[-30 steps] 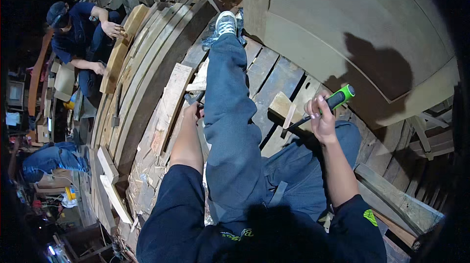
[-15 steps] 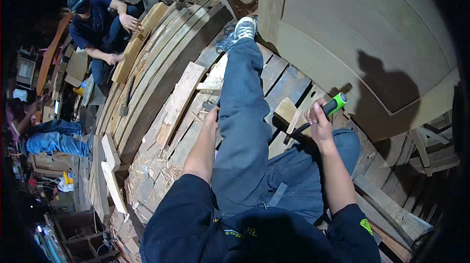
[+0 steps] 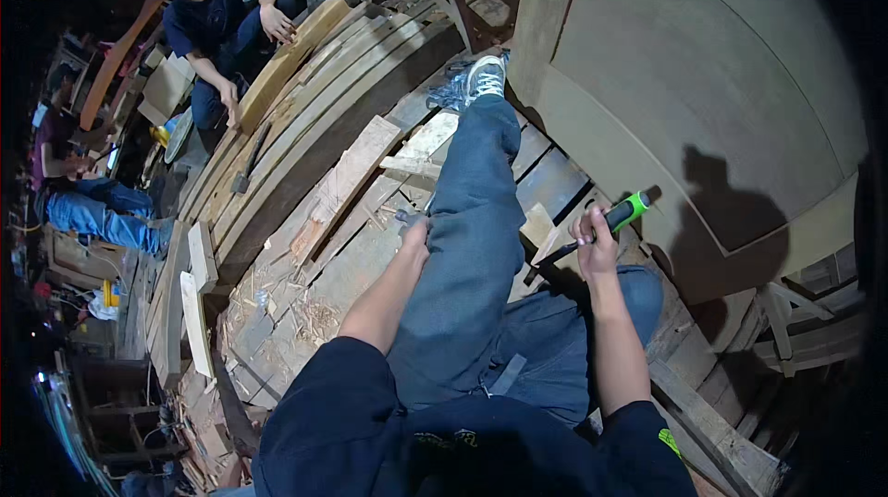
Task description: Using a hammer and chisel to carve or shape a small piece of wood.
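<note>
My right hand (image 3: 597, 233) is wrapped round the green-and-black grip of a hammer (image 3: 629, 210), above my bent right leg. The hammer's dark shaft slants down to the left, and its head end is partly lost in shadow beside a wood block (image 3: 536, 225). My left hand (image 3: 416, 238) is closed beside the left side of my outstretched leg (image 3: 476, 210). A small dark grey metal piece (image 3: 405, 217) shows at its fingers. Most of those fingers are hidden, and the piece's kind cannot be made out.
Wood shavings (image 3: 310, 317) and a rough board (image 3: 347, 187) lie on the planks to my left. Behind them curve stacked timbers (image 3: 361, 58) with another hammer (image 3: 245, 169) on top. A co-worker (image 3: 222, 25) handles a thick beam (image 3: 296, 58). A large wooden panel (image 3: 703, 62) stands at right.
The view has shifted, so the surroundings sit differently in it. My right hand still grips the hammer, and my left stays beside the leg. The co-worker's lower hand has moved off the beam's near end.
</note>
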Motion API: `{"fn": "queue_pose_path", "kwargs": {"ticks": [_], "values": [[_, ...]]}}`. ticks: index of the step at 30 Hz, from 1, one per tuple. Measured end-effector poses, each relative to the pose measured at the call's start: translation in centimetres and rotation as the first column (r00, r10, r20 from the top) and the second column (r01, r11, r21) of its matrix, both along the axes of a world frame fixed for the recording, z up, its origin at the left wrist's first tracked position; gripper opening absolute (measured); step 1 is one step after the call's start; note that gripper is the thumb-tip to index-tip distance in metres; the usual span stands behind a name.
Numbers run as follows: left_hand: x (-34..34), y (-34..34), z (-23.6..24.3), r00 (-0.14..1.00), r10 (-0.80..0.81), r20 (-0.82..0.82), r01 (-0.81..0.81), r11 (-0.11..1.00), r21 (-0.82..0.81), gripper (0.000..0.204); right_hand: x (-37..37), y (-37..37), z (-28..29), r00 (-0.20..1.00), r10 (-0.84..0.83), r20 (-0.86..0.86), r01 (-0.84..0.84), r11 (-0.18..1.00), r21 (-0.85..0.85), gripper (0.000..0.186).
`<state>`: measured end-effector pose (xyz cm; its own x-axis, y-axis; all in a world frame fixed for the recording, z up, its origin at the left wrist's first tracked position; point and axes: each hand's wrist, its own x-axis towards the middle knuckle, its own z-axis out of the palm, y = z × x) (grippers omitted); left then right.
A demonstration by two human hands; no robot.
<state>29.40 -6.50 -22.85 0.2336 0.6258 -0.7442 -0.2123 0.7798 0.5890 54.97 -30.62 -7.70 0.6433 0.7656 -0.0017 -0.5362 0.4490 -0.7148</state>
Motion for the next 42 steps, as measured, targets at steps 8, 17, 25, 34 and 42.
{"fn": "queue_pose_path", "kwargs": {"ticks": [8, 17, 25, 34, 42], "values": [[-11.0, -3.0, 6.7, 0.966, 0.077, -0.248, -0.061, 0.996, 0.071, 0.015, 0.8, 0.0, 1.2, 0.999, 0.024, 0.027, -0.025, 0.998, 0.057, 0.014], [-21.0, -2.9, 21.0, 0.563, 0.333, -0.757, 0.411, 0.681, 0.606, 0.026, -0.4, -0.5, 1.9, 0.998, 0.042, 0.054, -0.045, 0.997, 0.062, 0.018], [-15.9, -1.0, 20.0, 0.128, 0.017, -0.992, 0.802, 0.587, 0.114, 0.038, -1.1, -1.0, 2.9, 0.99, 0.064, 0.123, -0.077, 0.992, 0.102, 0.018], [-13.0, -1.9, 9.7, -0.164, -0.11, -0.98, 0.885, 0.422, -0.195, 0.045, -0.6, -2.2, 2.9, 0.994, -0.038, 0.101, 0.028, 0.995, 0.096, 0.017], [-18.1, -5.8, 7.5, 0.615, -0.131, -0.778, 0.74, 0.438, 0.511, 0.046, 0.6, -1.7, 3.0, 0.995, -0.097, 0.02, 0.092, 0.979, 0.18, 0.012]]}}
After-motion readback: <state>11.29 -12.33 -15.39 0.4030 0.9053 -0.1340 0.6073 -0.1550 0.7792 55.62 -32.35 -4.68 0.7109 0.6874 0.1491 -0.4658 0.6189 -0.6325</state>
